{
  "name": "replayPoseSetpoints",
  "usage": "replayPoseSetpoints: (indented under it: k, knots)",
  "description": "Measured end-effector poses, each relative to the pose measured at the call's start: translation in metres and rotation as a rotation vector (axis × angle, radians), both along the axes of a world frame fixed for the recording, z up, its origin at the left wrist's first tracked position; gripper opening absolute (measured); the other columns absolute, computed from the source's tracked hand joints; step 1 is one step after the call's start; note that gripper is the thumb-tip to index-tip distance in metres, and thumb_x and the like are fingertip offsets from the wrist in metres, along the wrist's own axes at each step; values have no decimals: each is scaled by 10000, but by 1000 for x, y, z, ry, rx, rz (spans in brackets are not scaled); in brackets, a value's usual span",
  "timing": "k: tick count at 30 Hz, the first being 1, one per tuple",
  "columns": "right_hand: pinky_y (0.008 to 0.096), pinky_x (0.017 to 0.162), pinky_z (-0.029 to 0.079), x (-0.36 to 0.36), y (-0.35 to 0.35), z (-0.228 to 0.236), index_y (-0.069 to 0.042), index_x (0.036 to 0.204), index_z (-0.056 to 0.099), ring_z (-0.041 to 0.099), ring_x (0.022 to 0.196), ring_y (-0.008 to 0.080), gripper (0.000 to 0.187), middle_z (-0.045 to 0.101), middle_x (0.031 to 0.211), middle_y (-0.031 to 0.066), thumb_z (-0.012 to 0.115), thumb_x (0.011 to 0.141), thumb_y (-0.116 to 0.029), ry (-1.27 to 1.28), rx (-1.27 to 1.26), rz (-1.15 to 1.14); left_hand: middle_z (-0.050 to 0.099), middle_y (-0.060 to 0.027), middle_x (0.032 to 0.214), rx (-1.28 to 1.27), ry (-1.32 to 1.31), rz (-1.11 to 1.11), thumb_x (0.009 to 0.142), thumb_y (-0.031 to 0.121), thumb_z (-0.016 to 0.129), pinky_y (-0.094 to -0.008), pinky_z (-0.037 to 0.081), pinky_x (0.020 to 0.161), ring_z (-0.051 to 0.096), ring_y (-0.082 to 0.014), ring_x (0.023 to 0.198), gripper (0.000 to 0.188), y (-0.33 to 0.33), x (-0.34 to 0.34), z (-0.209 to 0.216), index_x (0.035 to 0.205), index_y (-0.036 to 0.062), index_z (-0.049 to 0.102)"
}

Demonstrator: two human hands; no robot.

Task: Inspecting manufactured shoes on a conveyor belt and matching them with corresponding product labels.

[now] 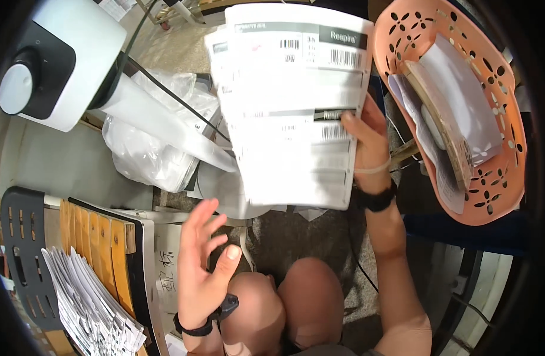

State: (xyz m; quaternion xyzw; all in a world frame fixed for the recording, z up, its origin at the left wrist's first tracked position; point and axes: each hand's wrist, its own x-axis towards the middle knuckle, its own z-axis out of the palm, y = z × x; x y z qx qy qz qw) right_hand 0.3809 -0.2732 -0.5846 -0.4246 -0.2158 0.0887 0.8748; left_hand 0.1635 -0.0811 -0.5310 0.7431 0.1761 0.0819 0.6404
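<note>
My right hand (370, 139) grips a stack of printed label sheets (284, 148) by its right edge, with the thumb on top. The sheets are white with barcodes and dark header bands, and bright glare washes out their middle. A few sheets fan out at the stack's left side. My left hand (204, 270) is raised below the stack's lower left corner, fingers apart, holding nothing. Both wrists wear black bands, and a pale elastic loop circles the base of my right hand.
An orange perforated basket (483, 207) with papers and a cardboard piece stands at the right. A white device on a post (165, 121) rises at the left beside a clear plastic bag (139, 157). Many paper strips (91, 308) lean against wooden slats (97, 237) at the lower left.
</note>
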Motion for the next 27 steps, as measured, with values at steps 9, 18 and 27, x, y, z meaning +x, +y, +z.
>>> replayPoseSetpoints:
  k: [9,18,27]
  knots:
    - [364,1017,386,-112,-25,-4,24,1371,327,490,1203,202,612,496,1295,147,634,853,-86,174,-117,145,639,-103,1119,-280,-52,-71,910,10,610,-259,457,898,590,-130,1013,400,-12,-10,-12,1280,-70,480]
    - [418,928,491,-121,-41,32,-77,810,639,614,986,253,126,639,934,107,738,738,-48,-727,-790,-505,536,-137,1277,-419,161,-172,907,-34,579,-276,430,955,531,-155,1151,505,-30,-69,-6,1365,-65,370]
    - [410,799,598,-187,-74,37,-5,795,665,704,887,299,60,711,893,154,719,773,-17,-663,-355,85,598,-108,1039,-581,36,171,983,271,488,-298,497,854,615,-180,966,327,-49,-94,-32,1143,-11,523]
